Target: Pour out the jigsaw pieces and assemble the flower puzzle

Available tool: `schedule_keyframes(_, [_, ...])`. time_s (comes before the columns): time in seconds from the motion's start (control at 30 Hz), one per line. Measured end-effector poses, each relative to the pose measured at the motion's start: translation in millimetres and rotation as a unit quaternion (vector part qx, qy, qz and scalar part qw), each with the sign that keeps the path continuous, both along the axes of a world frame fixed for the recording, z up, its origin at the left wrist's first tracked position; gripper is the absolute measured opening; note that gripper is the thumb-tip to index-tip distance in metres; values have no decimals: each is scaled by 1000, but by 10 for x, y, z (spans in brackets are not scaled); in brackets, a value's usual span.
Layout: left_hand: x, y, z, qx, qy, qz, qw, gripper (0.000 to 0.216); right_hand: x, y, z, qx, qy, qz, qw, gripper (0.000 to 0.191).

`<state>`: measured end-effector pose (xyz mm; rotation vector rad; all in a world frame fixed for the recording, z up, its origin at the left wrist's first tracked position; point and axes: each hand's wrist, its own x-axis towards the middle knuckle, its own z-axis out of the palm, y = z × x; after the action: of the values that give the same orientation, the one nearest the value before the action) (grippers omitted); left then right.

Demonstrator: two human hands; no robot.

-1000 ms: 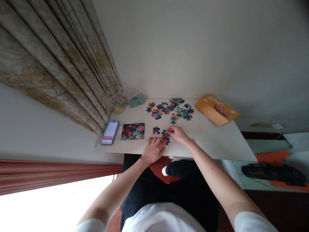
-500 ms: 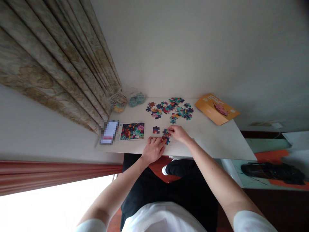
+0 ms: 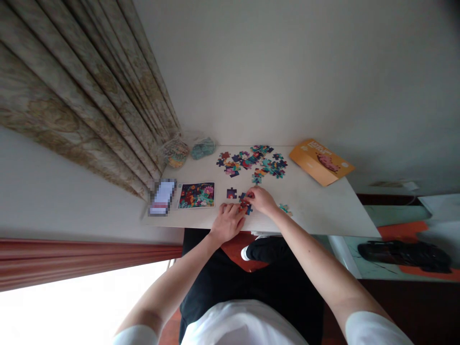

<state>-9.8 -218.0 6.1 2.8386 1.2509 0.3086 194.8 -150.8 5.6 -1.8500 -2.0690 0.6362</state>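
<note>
My right hand (image 3: pixel 262 199) pinches a dark jigsaw puzzle piece (image 3: pixel 243 196) between thumb and fingertips, against the upper side of a small joined group. Below it, more of that group shows as a blue piece (image 3: pixel 250 210), and fingers partly cover the rest. My left hand (image 3: pixel 228 222) lies on the desk with its fingers spread, the fingertips touching the group's left edge. A separate dark piece with an orange spot (image 3: pixel 232 193) sits just above my left fingers. To the left lies the picture card (image 3: pixel 197 195) with a colourful printed scene.
Many loose puzzle pieces (image 3: pixel 273 167) are spread along the back of the white desk (image 3: pixel 323 211). A teal piece (image 3: pixel 285 209) lies beside my right forearm. An orange package (image 3: pixel 321 162), two clear bags (image 3: pixel 176 151) and a pixelated phone (image 3: pixel 163 196) are around them.
My right hand has shifted slightly left, bringing the dark piece to the top of the joined group. The teal piece by my right forearm has come into view. My left hand stays put.
</note>
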Motion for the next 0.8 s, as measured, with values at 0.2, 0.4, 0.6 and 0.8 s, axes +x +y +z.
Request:
schedule_keyframes(0.2, [-3,-4,-13,-1,-8,2,1000,41,24,63,-15,-6,4,12,1000,9])
schedule_keyframes(0.4, [-2,-8,9,-8,-19,4,1000,42,101,121,-83,15,18,23,999,8])
schedule_keyframes(0.6, [-6,-8,1,0,-28,0,1000,42,120,141,-118,30,21,34,999,7])
schedule_keyframes(0.8, [0,-8,15,-4,-23,2,1000,40,111,125,-120,20,24,39,999,6])
